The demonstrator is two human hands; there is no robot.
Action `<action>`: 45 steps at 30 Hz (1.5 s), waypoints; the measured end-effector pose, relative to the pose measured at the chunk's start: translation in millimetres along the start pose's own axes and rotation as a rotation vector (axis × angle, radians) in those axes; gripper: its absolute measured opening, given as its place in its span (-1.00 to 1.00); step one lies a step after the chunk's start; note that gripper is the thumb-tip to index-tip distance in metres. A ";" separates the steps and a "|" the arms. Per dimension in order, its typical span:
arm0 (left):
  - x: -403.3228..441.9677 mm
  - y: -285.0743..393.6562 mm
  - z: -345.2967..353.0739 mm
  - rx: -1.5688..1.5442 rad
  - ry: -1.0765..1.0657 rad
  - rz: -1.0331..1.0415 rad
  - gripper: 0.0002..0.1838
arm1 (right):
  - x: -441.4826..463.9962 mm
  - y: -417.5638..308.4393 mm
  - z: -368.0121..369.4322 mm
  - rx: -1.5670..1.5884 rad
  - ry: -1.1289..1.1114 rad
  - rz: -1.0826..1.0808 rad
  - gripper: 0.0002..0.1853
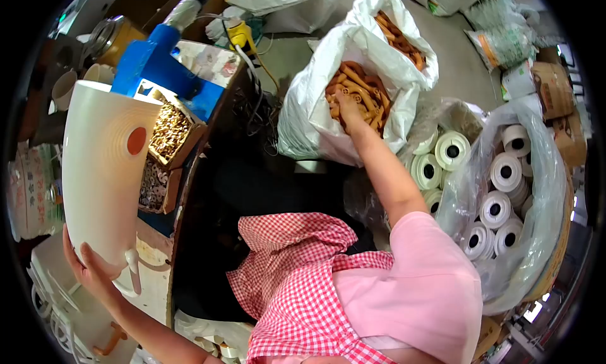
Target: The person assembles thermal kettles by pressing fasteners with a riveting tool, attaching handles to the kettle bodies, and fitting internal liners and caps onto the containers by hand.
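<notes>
My left hand (91, 269) grips the lower end of a tall white plastic vessel (95, 168), its thumb and fingers around the wall. The vessel has an orange-red round spot on its side and a small white loop at its lower end. It is beside a blue machine part (148, 61) on the bench. My right hand (351, 111) reaches into a white woven sack (309, 124) and touches the orange-brown plastic handles (379, 102) heaped inside. Its fingertips are partly hidden among them, so whether it grasps one does not show.
A box of brass-coloured screws (169, 132) and a box of small metal parts (153, 184) sit on the bench. To the right, clear plastic bags hold white round parts (505, 171). A yellow tool (241, 37) with a cable lies near the bench edge.
</notes>
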State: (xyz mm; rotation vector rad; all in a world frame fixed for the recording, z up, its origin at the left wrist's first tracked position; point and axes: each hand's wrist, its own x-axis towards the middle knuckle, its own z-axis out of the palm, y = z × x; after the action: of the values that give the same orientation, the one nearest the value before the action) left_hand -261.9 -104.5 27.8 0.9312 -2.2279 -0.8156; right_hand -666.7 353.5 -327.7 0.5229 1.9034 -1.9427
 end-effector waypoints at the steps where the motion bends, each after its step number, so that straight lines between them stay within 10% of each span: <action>1: -2.2 0.3 -1.2 -0.034 -0.025 -0.008 -0.42 | 2.7 1.0 11.2 -0.009 -0.016 0.002 -0.69; 9: -3.4 3.7 2.2 0.014 0.007 -0.027 -0.42 | 16.0 65.0 11.4 -0.583 0.069 -0.530 -0.67; 23: 2.5 -10.5 -1.8 0.046 0.005 -0.005 -0.47 | -110.9 -144.0 -21.4 -0.957 0.014 -0.957 -0.73; 26: 1.0 -23.1 2.3 0.261 0.116 0.215 -0.48 | -159.3 -212.1 3.9 -0.281 -0.406 -0.179 -0.73; 29: -2.4 13.7 12.2 0.226 0.137 0.198 -0.42 | -214.3 -260.1 66.9 -0.040 -0.634 -0.454 -0.64; 39: -13.0 31.3 6.4 0.230 0.201 0.048 -0.33 | -407.4 -313.0 352.5 -0.848 -1.592 -0.955 -0.78; 45: -16.9 26.7 4.9 0.183 0.144 -0.042 -0.30 | -408.8 -283.2 423.0 -1.204 -1.592 -0.914 -0.79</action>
State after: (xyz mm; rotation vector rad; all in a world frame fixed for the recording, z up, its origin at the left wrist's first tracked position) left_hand -266.3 -74.9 39.1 1.0909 -2.1900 -0.5505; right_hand -459.7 -62.3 131.2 -1.8117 1.5337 -0.4457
